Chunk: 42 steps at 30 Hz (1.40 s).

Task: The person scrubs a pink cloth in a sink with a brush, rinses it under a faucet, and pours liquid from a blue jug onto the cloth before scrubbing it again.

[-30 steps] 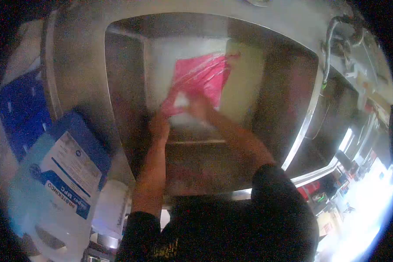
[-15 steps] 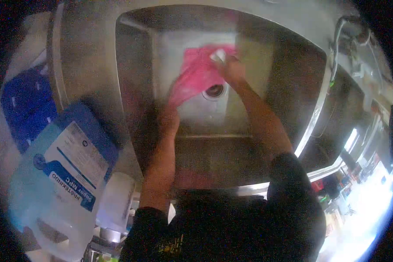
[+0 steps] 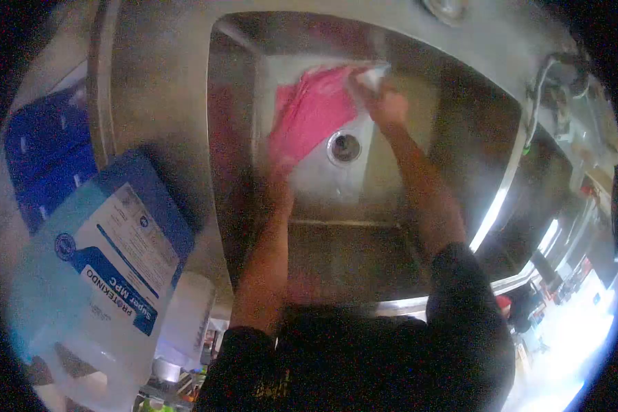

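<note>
A pink cloth (image 3: 312,103) is spread over the bottom of a metal sink (image 3: 350,257), beside the round drain (image 3: 344,147). My left hand (image 3: 281,182) is closed on the cloth's lower left end; its fingers are partly hidden and dim. At the cloth's upper right edge, my right hand (image 3: 389,106) is closed around a small white object (image 3: 373,77), too blurred to name.
Left of the sink stands a large bottle (image 3: 75,275) with blue liquid and a "Super MPC" label, near a white container (image 3: 185,309) and a blue crate-like object (image 3: 51,158). A hose (image 3: 537,103) hangs at the right rim.
My right hand has moved right and slightly up with the white object, toward the cloth's edge. The cloth lies somewhat differently, and the camera view has shifted a little.
</note>
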### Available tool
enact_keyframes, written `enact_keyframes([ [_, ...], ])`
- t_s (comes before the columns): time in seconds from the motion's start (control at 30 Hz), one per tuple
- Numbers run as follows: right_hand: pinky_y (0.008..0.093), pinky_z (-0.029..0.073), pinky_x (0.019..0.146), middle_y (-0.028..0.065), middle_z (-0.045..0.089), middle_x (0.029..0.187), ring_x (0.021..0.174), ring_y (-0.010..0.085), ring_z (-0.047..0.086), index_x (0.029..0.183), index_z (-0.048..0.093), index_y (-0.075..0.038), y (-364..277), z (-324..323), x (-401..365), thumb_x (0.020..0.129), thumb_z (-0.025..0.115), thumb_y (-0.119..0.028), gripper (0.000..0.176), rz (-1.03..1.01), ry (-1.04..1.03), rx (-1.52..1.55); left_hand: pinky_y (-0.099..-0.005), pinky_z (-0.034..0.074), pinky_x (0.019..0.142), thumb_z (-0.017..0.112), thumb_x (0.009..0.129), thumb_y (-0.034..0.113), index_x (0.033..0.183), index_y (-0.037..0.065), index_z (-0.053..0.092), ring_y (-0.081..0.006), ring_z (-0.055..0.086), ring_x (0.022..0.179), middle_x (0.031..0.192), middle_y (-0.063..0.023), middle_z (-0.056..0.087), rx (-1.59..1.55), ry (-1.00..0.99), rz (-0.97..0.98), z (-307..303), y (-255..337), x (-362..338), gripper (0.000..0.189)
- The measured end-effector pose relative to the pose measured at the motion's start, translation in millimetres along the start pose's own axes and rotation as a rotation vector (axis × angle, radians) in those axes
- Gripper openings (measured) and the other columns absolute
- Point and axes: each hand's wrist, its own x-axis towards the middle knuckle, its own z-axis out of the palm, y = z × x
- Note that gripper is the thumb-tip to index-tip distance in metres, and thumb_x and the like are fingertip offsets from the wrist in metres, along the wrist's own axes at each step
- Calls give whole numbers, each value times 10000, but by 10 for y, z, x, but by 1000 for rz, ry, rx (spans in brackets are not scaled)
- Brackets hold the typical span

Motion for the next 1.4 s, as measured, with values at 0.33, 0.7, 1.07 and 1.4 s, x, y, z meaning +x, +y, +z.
enact_keyframes([
  [0.33, 527, 544, 830, 198, 671, 1104, 980, 346, 673, 1322, 584, -37, 398, 49, 145, 874, 633, -592, 714, 169, -113, -197, -485, 477, 886, 454, 1037, 235, 1302, 76, 597, -376, 624, 1038, 1147, -205, 655, 454, 157, 101, 9, -140, -93, 341],
  [0.7, 441, 544, 709, 170, 699, 926, 829, 297, 689, 1279, 557, -34, 22, 292, 313, 894, 617, -631, 713, -155, 54, -131, -506, 513, 794, 422, 1053, 255, 1322, 101, 585, -402, 669, 911, 1007, -243, 683, 521, 86, 22, -93, 330, -468, 351],
  [1.07, 426, 551, 555, 121, 692, 702, 634, 241, 702, 916, 711, -20, 79, -30, 440, 870, 552, -732, 731, 206, -92, -264, -518, 509, 837, 449, 1041, 317, 1219, 63, 664, -401, 669, 954, 1023, -225, 702, 337, 80, -130, -18, -47, -407, 377],
  [1.4, 481, 552, 676, 173, 712, 812, 743, 343, 700, 1163, 656, -62, -404, 561, 244, 897, 594, -636, 635, -318, -273, -88, -533, 497, 879, 456, 1013, 222, 1288, 62, 619, -438, 656, 998, 1082, -225, 694, 439, 77, 145, -212, 117, -649, 358],
])
